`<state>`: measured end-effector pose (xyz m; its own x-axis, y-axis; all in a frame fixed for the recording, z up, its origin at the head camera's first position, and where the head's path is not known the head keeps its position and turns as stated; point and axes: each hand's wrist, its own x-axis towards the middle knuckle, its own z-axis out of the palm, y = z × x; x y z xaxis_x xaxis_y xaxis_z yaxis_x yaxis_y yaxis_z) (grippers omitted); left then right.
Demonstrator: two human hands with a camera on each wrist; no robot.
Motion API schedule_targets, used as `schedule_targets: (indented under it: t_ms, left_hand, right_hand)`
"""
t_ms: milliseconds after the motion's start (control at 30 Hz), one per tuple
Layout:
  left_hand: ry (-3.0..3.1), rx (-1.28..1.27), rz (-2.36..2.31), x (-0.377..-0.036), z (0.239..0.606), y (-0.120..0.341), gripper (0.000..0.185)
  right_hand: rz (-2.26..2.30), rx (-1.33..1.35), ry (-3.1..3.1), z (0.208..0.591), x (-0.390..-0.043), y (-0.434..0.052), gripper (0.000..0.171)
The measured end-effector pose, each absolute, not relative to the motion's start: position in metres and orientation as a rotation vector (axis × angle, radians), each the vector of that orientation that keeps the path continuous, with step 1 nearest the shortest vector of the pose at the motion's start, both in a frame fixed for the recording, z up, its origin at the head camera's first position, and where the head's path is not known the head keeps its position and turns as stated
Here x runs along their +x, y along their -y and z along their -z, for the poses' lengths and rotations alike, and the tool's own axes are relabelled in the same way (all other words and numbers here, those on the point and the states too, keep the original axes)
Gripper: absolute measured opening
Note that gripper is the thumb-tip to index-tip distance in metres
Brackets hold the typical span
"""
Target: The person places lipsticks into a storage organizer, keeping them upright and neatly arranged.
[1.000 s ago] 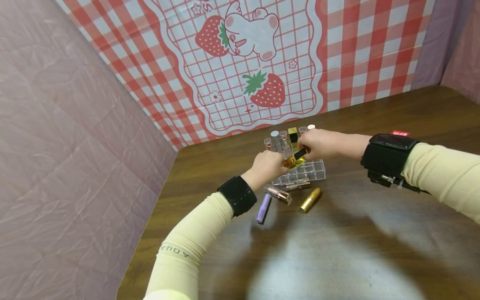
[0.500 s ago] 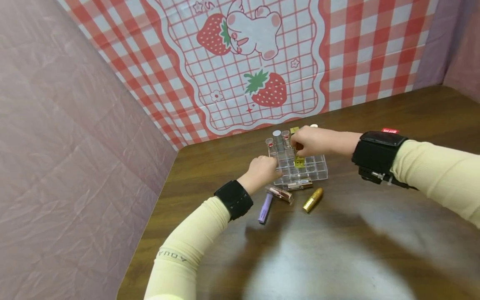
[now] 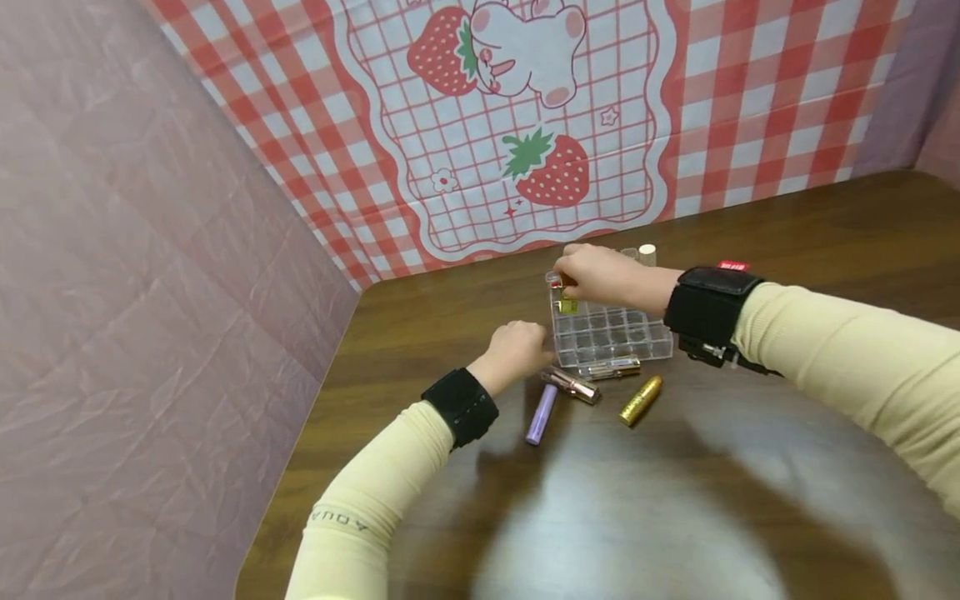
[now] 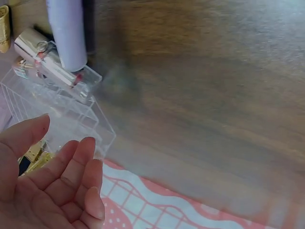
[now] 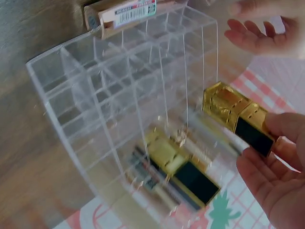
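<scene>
Right hand [image 3: 600,277]: over the far left corner of the clear organizer [image 3: 611,335], thumb and fingers [image 5: 267,181] pinching a gold and black lipstick [image 5: 238,119] by its black end.
Gold and black lipstick, place: gold end down at the top of a far-row cell of the organizer, only partly in; a second gold and black tube [image 5: 178,167] already standing in a cell just beside it.
Left hand [image 3: 517,350]: on the table at the near left corner of the organizer, holding nothing; fingers [image 4: 71,167] loosely bent and a little apart, palm open toward the clear wall.
Clear organizer: grid of square cells on the wooden table [image 3: 750,467], most of the near cells bare; several tubes standing in the far row, largely hidden by the right hand.
White-capped tube [image 3: 647,254]: upright at the far right of the organizer, just beyond the right wrist.
Rose-gold tube [image 3: 573,386]: lying on the table just in front of the organizer's near left corner.
Second metallic tube [image 3: 611,367]: lying flat against the organizer's near wall.
Purple tube [image 3: 542,413]: lying on the table near the left wrist, touching the rose-gold tube's end or nearly so.
Glittery gold tube [image 3: 640,400]: lying on the table to the right of the others, apart from the organizer.
Backdrop: red checked cloth [image 3: 525,125] with strawberries behind the table.
</scene>
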<state>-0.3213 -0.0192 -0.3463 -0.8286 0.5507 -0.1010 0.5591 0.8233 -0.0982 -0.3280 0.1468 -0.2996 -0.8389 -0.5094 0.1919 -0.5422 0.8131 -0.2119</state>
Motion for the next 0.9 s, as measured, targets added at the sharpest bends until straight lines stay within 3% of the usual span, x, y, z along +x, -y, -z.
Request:
schedule_targets:
  t_ms: [433,900]
  left_hand:
    - [-2.925,0.846,0.145,-0.33,0.352,0.039,0.028]
    - [-2.947,0.887,0.123,-0.333,0.359,0.049,0.026]
  right_hand:
    - [-0.36,0.793,2.856,0.303,-0.339,-0.124,0.006]
    - [-0.362,0.791,2.86,0.304,-0.341,-0.124,0.009]
